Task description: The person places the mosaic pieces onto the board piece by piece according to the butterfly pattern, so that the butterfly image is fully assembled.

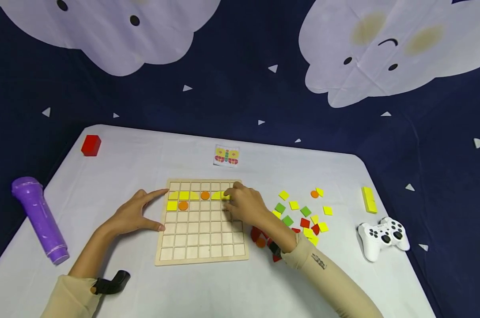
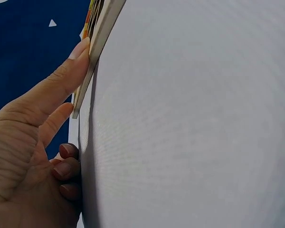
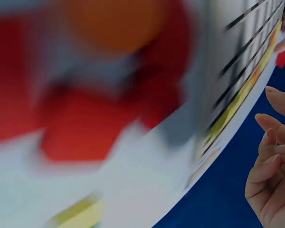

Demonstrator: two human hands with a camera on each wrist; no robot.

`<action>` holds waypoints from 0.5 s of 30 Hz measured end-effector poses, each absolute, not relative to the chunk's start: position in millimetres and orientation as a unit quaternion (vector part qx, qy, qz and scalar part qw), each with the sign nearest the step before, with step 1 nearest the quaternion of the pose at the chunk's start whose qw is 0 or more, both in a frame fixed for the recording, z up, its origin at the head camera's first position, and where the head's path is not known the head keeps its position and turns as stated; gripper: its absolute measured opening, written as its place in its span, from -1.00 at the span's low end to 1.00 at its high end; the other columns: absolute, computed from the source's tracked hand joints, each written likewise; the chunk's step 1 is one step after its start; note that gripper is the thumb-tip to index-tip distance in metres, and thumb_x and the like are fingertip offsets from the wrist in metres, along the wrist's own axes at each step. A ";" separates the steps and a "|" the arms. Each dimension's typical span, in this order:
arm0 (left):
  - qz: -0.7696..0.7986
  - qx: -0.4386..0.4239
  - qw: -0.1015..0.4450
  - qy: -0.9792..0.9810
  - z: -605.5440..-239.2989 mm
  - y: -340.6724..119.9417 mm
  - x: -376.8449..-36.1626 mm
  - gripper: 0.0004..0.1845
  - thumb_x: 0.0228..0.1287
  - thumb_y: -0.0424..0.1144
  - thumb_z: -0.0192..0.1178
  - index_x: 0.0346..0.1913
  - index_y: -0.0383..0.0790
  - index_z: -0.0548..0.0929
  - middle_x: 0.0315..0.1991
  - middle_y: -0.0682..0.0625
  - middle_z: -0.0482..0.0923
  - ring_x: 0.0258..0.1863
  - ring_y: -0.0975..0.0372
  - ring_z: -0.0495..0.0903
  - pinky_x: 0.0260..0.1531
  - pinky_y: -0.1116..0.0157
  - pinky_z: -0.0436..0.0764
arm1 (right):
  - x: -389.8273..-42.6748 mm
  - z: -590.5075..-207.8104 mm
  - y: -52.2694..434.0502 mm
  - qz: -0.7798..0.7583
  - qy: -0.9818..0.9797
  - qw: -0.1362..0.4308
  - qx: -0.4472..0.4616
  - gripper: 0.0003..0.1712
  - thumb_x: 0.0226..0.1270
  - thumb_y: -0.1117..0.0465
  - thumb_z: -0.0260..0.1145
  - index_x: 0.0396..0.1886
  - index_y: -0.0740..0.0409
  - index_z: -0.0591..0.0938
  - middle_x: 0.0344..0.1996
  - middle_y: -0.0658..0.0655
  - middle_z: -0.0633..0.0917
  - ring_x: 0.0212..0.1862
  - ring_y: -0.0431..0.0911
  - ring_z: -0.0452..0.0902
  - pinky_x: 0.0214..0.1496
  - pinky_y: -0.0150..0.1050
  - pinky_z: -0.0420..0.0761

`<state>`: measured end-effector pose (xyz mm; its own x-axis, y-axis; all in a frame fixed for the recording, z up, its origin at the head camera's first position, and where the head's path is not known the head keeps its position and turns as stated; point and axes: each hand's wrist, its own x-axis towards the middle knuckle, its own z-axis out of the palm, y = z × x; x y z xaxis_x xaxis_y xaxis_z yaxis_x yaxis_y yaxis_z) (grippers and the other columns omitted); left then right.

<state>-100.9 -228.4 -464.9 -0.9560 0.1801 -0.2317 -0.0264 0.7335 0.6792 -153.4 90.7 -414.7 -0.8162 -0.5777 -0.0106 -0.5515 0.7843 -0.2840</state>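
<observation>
Board: a wooden grid board (image 1: 202, 223) lies flat on the white bench (image 1: 240, 287), near its middle, between the two hands.
Tiles on board: yellow squares (image 1: 183, 195) fill part of the second row from the far edge, with an orange disc (image 1: 205, 195) among them; one more yellow square and a second orange disc (image 1: 183, 205) sit in the row just nearer, at the left.
Right hand: the right hand (image 1: 245, 205) rests over the far right part of the board, fingertips at the right end of the yellow row. What its grip holds, if anything, cannot be told; the wrist view shows the fingers loosely bent.
Left hand: the left hand (image 1: 134, 214) lies on the bench against the board's left edge. Its grip is spread: the forefinger (image 2: 69, 71) and thumb are straight and touch the board's edge, and the other fingers are curled under against the bench.
Loose pieces: yellow, green and red squares (image 1: 303, 216) are scattered just right of the board; red and orange pieces lie partly under the right wrist.
Pattern card: a small butterfly card (image 1: 226, 155) lies beyond the board's far edge.
Far left: a red block (image 1: 90, 145).
Left edge: a purple toy microphone (image 1: 39, 218).
Right side: a yellow bar (image 1: 369, 199), with a white game controller (image 1: 383, 236) nearer.
</observation>
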 end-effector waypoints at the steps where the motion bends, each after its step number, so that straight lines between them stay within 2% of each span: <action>1: 0.363 0.042 0.142 0.920 -464.5 -228.7 -100.8 0.17 -0.32 0.12 0.63 0.49 -0.01 0.30 -0.23 -0.12 0.27 -0.32 0.12 0.29 -0.40 0.22 0.28 | -154.2 -414.5 99.5 -0.136 0.947 0.047 -0.288 -0.66 0.26 0.13 0.44 -0.02 0.20 0.73 -0.25 0.11 0.63 -0.47 -0.17 0.44 -0.40 -0.30 0.52; 8: 0.366 0.042 0.140 0.919 -462.8 -228.9 -100.2 0.17 -0.32 0.11 0.63 0.49 -0.04 0.31 -0.24 -0.12 0.27 -0.33 0.11 0.29 -0.41 0.22 0.28 | -165.0 -417.6 160.7 -0.122 0.970 0.026 -0.210 -0.65 0.22 0.14 0.45 -0.04 0.22 0.74 -0.30 0.14 0.61 -0.52 -0.10 0.40 -0.44 -0.21 0.50; 15: 0.368 0.042 0.141 0.918 -463.3 -228.7 -99.9 0.16 -0.31 0.12 0.62 0.49 -0.03 0.31 -0.24 -0.12 0.27 -0.33 0.12 0.29 -0.40 0.22 0.28 | -179.6 -426.7 210.9 -0.124 0.981 0.020 -0.149 -0.58 0.21 0.12 0.47 -0.02 0.30 0.72 -0.31 0.20 0.61 -0.51 -0.07 0.41 -0.46 -0.26 0.44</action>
<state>-99.9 -228.7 -463.3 -0.9564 0.1822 -0.2282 -0.0261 0.7249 0.6883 -179.6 210.9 -426.7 -0.9545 -0.2981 -0.0018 -0.2883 0.9246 -0.2489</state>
